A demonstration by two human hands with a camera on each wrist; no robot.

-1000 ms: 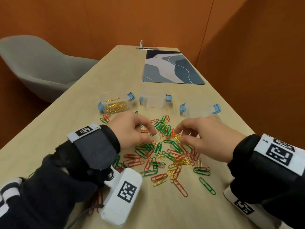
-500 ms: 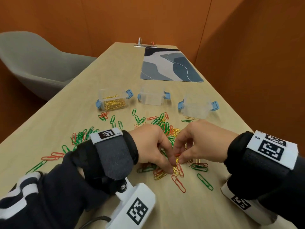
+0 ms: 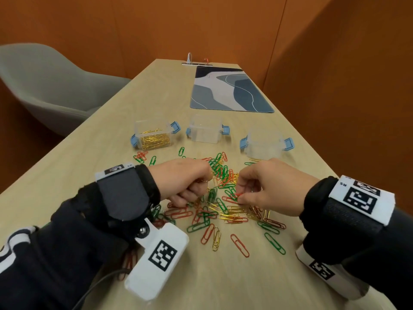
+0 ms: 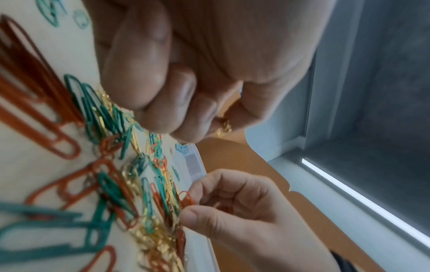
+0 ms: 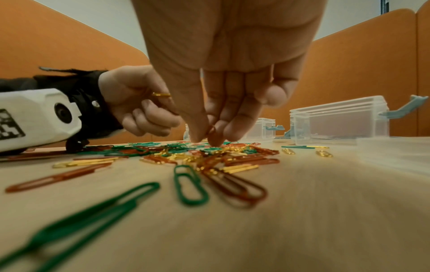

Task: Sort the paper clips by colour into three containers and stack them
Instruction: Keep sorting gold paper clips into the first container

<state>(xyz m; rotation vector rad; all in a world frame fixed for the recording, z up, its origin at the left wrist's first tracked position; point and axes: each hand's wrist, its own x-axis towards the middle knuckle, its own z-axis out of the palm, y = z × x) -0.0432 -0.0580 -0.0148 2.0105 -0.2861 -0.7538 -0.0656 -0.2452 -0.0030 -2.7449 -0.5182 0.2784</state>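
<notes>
Clips in red, green and gold lie loose on the table [image 3: 93, 139], the nearest ones singly: a green clip [image 3: 274, 243], a red one [image 3: 239, 245], a gold one [image 3: 216, 238]. Just past them the tangled pile [image 3: 220, 206] spreads between both hands. Left hand [image 3: 182, 181] hovers over the pile's left side with fingers curled into a fist, pinching gold clips [image 4: 224, 127] between thumb and forefinger. Right hand [image 3: 271, 186] reaches down at the pile's right side, thumb and fingertips drawn narrow around a red clip [image 4: 188, 199] at the heap's top.

Beyond the pile stand three clear containers with blue latches, all uncovered. The left container [image 3: 154, 135] holds a layer of gold clips. The middle container [image 3: 205, 129] looks bare inside. The right container [image 3: 266, 143] shows no coloured clips; a few stray clips lie just beside its near wall. Farther off lies a blue-grey mat [image 3: 230, 90], and a grey chair [image 3: 55, 86] stands left of the table.
</notes>
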